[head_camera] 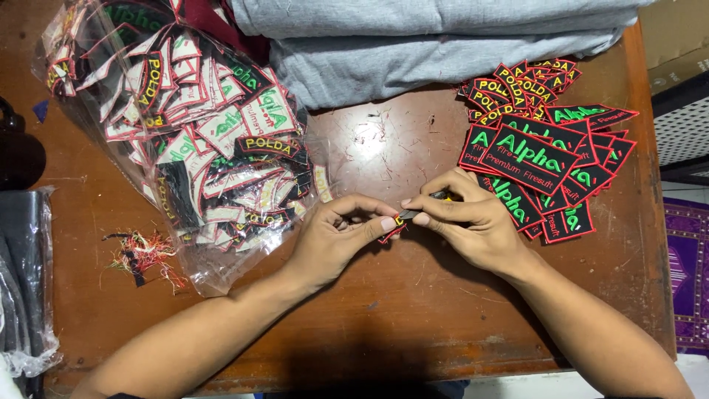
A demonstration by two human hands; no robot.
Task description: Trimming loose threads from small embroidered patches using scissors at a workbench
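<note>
My left hand (pixel 336 238) and my right hand (pixel 465 222) meet over the middle of a brown wooden table (pixel 413 310). Both pinch one small black embroidered patch (pixel 394 229) with a red edge and yellow stitching, fingertips touching at its ends. A thin dark tool seems to lie under my right fingers, but it is mostly hidden. Just right of my right hand lies a pile of black patches (pixel 543 166) with green and red stitching, fanned out flat.
A clear plastic bag (pixel 196 140) stuffed with several patches lies at the left. Folded grey cloth (pixel 436 44) sits along the far edge. A tuft of cut threads (pixel 144 257) lies near the bag. Dark plastic-wrapped goods (pixel 22 273) stand at the left edge.
</note>
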